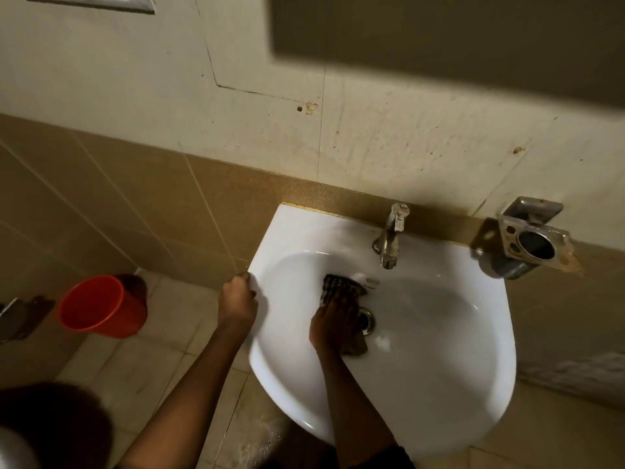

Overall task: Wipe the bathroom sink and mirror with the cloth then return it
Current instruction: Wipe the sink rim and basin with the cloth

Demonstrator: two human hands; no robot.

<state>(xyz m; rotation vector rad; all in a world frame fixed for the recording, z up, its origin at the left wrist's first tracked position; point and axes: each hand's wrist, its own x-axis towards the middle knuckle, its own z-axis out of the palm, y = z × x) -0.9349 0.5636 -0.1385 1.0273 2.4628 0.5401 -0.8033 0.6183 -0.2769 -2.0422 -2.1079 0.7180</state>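
Obs.: the cloth [340, 286] lies in the bowl of the sink [439, 414], between the tap [389, 235] and the drain [368, 320], partly over the drain. My right hand [333, 321] lies flat on it, fingers stretched forward and pressing it to the porcelain. A dark checked end shows past the fingertips, a brownish corner behind the heel of the hand. My left hand [236, 301] grips the sink's left rim, fingers curled over the edge, bracing.

Handling (judged): the cloth looks wet, so limp and heavier than dry. It will fold and drag rather than slide as a sheet. Patches of foam [382, 343] suggest slick porcelain, so palm pressure does the work, not a pinch. To lift it to the mirror [439, 38] I would bunch its middle under the palm and close the fingers round the wad. A corner hold would leave it dangling and dripping.

Progress: bowl wipe in hand; mirror not yet reached. An orange bucket [101, 308] stands on the floor, left.
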